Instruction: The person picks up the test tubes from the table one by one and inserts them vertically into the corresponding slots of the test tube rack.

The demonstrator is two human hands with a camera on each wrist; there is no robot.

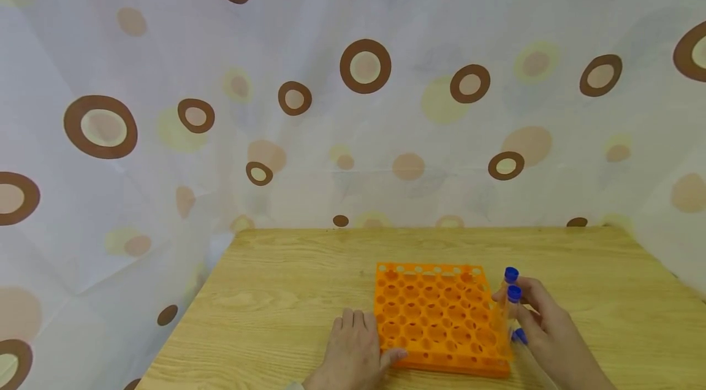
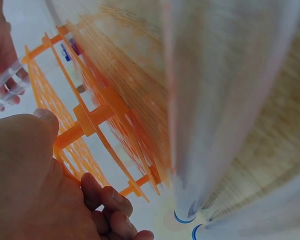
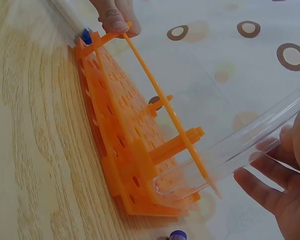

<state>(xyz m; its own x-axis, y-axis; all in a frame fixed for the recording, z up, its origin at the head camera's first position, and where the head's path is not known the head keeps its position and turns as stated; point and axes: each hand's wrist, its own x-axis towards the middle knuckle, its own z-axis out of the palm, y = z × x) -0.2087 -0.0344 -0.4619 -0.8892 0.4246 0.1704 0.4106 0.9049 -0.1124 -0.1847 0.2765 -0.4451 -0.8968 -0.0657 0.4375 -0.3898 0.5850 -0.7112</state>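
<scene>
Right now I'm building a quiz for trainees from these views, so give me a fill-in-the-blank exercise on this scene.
1. The tube rack on the wooden table is coloured ____.
2. The caps of the clear tubes in the right hand are coloured ____.
3. The left hand rests at the rack's near ____ corner.
4. The cloth behind the table is printed with brown ____.

Missing words: orange; blue; left; rings
</scene>
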